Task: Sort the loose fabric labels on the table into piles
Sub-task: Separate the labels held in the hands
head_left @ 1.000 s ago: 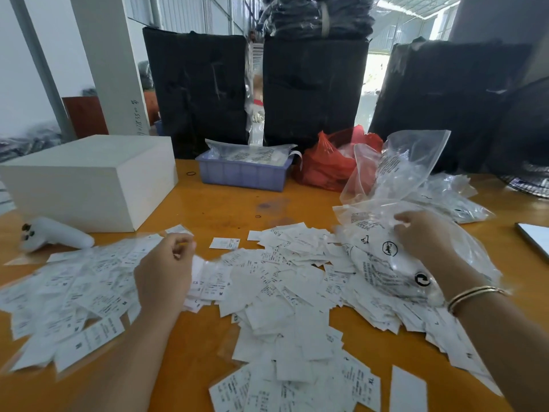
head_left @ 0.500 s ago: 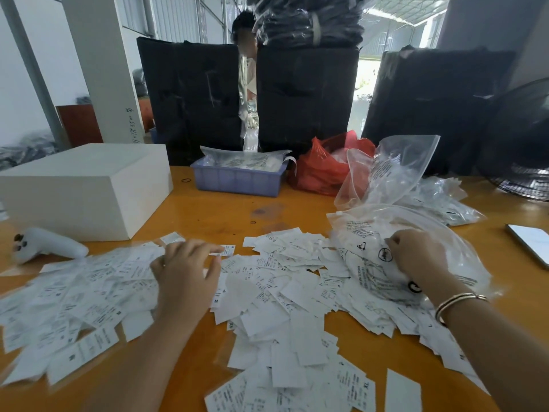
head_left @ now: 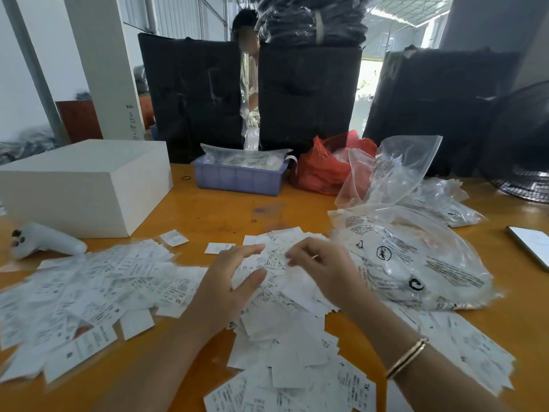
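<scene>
Loose white fabric labels cover the orange table. One spread lies to the left and a thicker heap runs from the middle to the near edge. My left hand hovers over the middle heap with its fingers straight and spread, holding nothing. My right hand is just to its right, with fingers curled down onto the labels. The fingertips are blurred, so a pinch cannot be made out. A clear printed plastic bag lies on the labels right of that hand.
A white box and a white controller sit at the left. At the back are a blue tray, a red bag and more clear bags. A phone lies at the right edge. Black bags and a person are behind the table.
My right hand left the plastic bag and moved left to the middle heap. My left hand shifted right from the left spread and opened its fingers.
</scene>
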{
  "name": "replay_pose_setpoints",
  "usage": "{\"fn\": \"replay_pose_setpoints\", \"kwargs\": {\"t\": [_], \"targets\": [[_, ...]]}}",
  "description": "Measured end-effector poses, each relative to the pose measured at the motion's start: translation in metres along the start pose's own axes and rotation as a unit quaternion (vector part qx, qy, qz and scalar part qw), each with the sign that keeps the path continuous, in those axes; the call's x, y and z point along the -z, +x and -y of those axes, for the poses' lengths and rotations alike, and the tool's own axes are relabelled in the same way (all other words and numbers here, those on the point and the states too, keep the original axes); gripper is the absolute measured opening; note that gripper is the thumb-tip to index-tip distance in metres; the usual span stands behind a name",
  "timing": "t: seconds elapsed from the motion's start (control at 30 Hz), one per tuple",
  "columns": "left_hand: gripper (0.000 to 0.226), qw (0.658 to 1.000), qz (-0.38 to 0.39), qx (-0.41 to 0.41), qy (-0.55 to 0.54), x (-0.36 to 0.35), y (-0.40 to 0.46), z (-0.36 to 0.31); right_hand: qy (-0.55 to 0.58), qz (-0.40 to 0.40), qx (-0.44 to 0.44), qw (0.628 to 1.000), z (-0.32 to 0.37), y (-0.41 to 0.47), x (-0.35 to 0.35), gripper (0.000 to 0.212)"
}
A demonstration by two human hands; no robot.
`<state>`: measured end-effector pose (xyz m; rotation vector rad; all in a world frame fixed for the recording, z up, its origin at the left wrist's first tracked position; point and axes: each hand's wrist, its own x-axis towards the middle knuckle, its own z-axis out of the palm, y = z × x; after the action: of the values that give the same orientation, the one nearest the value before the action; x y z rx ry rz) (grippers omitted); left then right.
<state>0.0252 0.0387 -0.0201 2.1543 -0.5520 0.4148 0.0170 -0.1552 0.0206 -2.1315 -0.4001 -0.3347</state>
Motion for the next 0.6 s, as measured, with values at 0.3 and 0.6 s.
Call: {"fn": "replay_pose_setpoints", "kwargs": {"t": [0.3,0.6], "targets": [[0.024,1.0,0.021,-0.019,-0.006,-0.008,0.001,-0.004,0.003,0.063,0.001,0.998,-0.014,-0.006,-0.026,0.023],[0.011,0.987,-0.083,0.102,-0.087,-0.006,0.006,0.0,-0.341,0.085,0.011,0.936,-0.029,-0.02,-0.011,0.036]]}}
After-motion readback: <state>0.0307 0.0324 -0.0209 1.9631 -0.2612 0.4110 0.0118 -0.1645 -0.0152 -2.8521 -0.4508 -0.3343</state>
